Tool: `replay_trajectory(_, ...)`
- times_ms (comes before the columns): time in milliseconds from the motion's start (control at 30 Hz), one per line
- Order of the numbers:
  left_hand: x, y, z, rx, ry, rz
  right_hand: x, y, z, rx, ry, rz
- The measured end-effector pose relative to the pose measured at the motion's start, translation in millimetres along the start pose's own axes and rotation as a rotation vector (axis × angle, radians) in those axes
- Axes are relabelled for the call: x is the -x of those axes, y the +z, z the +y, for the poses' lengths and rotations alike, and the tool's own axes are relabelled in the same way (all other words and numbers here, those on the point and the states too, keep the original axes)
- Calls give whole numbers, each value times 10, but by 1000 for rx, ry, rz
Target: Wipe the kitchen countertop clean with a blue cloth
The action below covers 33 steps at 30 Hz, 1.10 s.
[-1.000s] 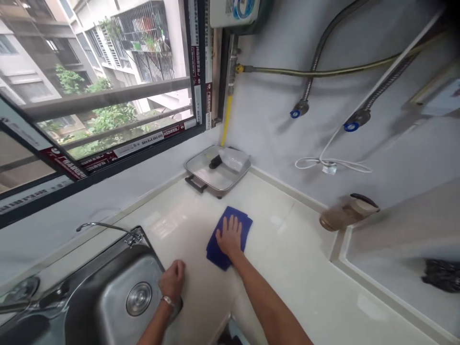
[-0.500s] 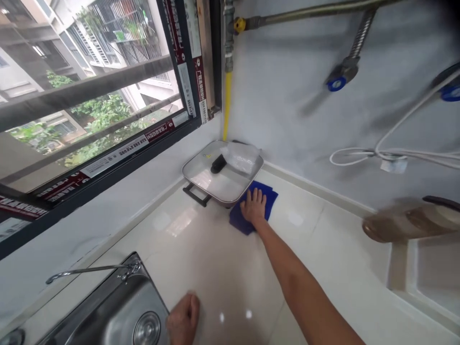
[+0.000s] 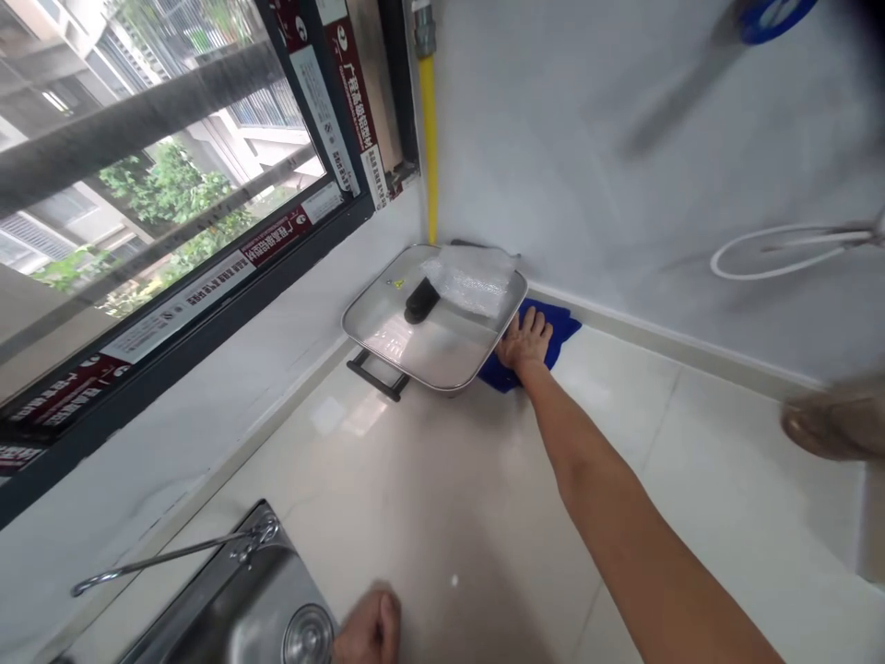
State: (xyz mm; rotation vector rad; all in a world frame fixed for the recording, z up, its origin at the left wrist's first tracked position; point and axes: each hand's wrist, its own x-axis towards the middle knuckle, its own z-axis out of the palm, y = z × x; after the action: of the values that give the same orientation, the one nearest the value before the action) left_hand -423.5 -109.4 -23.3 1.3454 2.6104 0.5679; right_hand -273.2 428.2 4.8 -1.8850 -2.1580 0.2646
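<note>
My right hand (image 3: pixel 525 341) lies flat on a folded blue cloth (image 3: pixel 559 327), fingers spread, pressing it against the white countertop (image 3: pixel 387 470). The cloth sits close to the wall, partly behind the right edge of a square electric pan with a glass lid (image 3: pixel 449 360). A black knob (image 3: pixel 421 301) tops the lid, and a clear bubble-wrap bag (image 3: pixel 477 279) rests on it. At the bottom edge, my left hand (image 3: pixel 369 632) is curled into a fist on the counter beside the sink, with nothing showing in it.
The steel sink (image 3: pixel 266 590) with its tap (image 3: pixel 166 556) is at the lower left. A window frame (image 3: pixel 228 277) runs along the left wall. A yellow pipe (image 3: pixel 430 148) drops behind the pan. A white cable loop (image 3: pixel 774 272) hangs at right, above a brownish jar (image 3: pixel 830 426).
My right hand has slid the blue cloth forward and right across the counter, from in front of the pan to beside it. The view has moved closer to the corner; my left fist stays by the sink.
</note>
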Motion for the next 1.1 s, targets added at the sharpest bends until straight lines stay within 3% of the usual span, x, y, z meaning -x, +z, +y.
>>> replay_trajectory(100,-23,-20,13,-11,-1,-10,143,-36,-35,-7,-9,-16)
replay_trajectory(267,-99,-131,118,38,99,100,662,-99,-150,38,-52,-55)
replay_trajectory(567,-159,-166,218,-29,58,66,2006,-253,-396,109,-275,-95)
replay_trajectory(667,-166,-154,233,-37,44,54,2515,-193,-438,118,-382,-94)
replay_trajectory(767,-161,-153,244,-16,50,55,2905,-64,-430,77,-581,-66)
replay_trajectory(900,-147,-148,243,36,59,56,3027,0,-429,51,-780,-81)
replay_trajectory(1100,-132,-114,221,37,60,46,2688,-92,-709,13,-979,-215)
